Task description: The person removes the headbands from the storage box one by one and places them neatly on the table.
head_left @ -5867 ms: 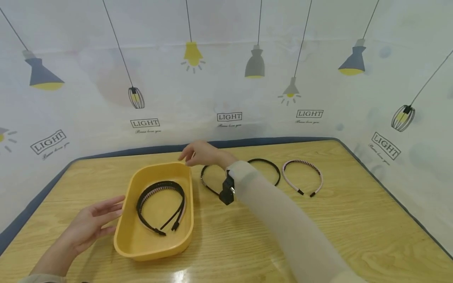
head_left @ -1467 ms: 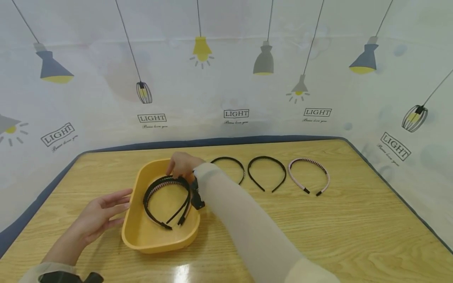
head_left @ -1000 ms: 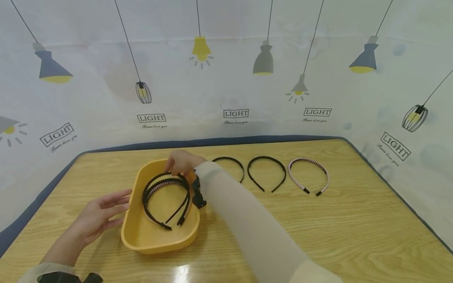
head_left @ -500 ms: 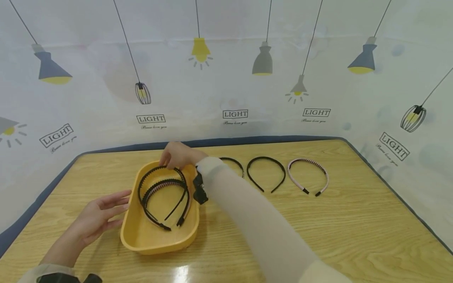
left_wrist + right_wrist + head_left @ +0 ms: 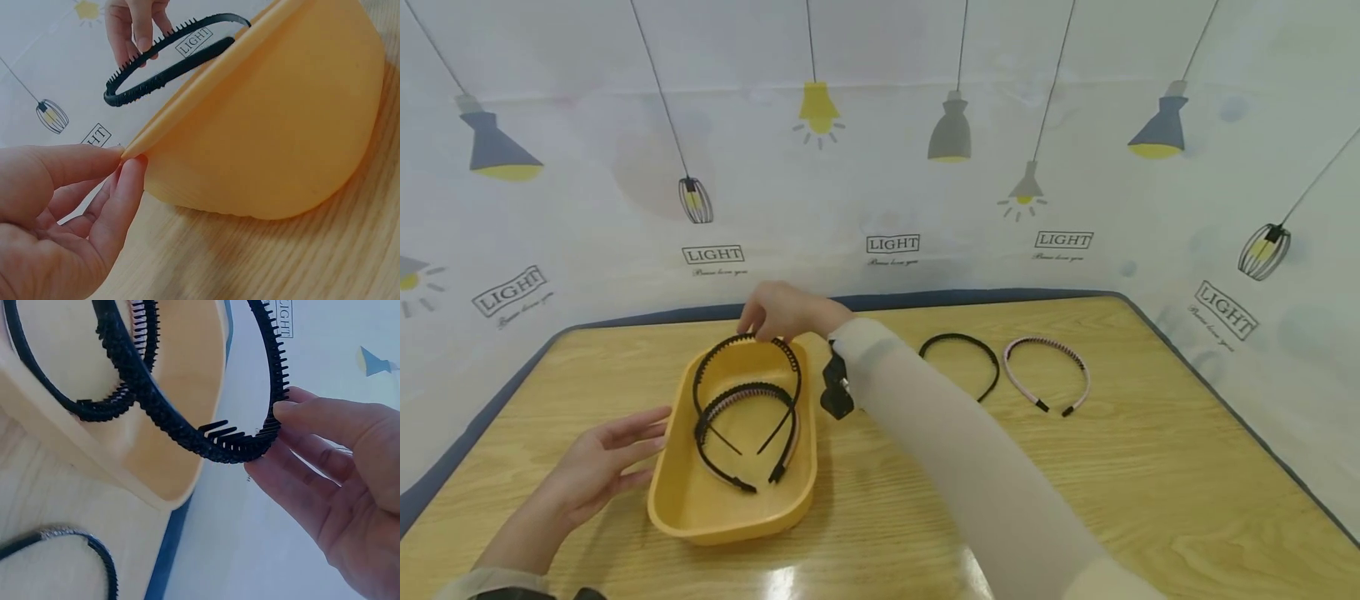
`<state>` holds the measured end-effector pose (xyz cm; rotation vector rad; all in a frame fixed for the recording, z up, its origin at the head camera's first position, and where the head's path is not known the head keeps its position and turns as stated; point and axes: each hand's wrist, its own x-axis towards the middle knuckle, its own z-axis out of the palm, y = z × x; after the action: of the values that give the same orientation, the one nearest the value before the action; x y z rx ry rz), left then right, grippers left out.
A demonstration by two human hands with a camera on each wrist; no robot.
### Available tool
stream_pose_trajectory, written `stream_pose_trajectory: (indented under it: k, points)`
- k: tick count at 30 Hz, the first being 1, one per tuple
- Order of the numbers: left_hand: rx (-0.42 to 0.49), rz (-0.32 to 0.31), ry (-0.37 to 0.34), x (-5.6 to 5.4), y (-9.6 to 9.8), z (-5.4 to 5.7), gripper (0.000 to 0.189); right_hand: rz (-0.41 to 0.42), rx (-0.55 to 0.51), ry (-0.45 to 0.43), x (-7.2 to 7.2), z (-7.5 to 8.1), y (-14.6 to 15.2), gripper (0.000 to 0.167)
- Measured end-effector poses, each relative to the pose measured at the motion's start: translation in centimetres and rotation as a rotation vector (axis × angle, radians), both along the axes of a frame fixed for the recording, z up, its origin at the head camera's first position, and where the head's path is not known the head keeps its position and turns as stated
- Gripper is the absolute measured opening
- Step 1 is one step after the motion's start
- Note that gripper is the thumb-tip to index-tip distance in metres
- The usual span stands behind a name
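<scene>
My right hand [image 5: 784, 312] pinches a black toothed headband [image 5: 187, 440] by its curved top, thumb on one side and fingers on the other. The headband is raised over the far end of a yellow plastic tray [image 5: 730, 535], its two tips pointing down into the tray. Inside lie another black headband [image 5: 709, 458] and a pink one [image 5: 795, 437], overlapping each other. At the tray's left side, my left hand [image 5: 602, 465] pinches the rim between thumb and finger, as the left wrist view shows.
Right of the tray on the wooden table [image 5: 1150, 467] lie a black headband [image 5: 958, 337] and a pink headband [image 5: 1042, 341]. A black headband with a glittery section [image 5: 59, 532] is hidden behind my sleeve in the head view. A lamp-print backdrop [image 5: 895, 183] stands behind.
My right hand has reached into the tray, taken hold of the black headband, and raised it up and away from the others. My left hand stays at the rim.
</scene>
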<state>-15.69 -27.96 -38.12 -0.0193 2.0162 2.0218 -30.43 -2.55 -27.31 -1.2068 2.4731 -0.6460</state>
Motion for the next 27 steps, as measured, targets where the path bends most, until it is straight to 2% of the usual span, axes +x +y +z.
stream_pose_trajectory:
  k: [7,15,22,27]
  points:
    - [0.005,0.007,-0.006,0.2,-0.1,0.1,0.031,0.057,0.029,0.133,0.2,1.4,0.7,0.027]
    - [0.012,-0.005,0.013,0.2,-0.1,0.0,0.032,0.062,0.012,0.112,0.6,2.5,2.0,0.027]
    - [0.020,-0.005,0.007,0.2,0.0,0.0,0.032,0.087,0.049,0.163,1.0,3.1,3.4,0.025]
    - [0.018,-0.006,-0.001,0.1,0.1,0.1,0.032,0.089,0.045,0.169,1.0,3.0,4.4,0.026]
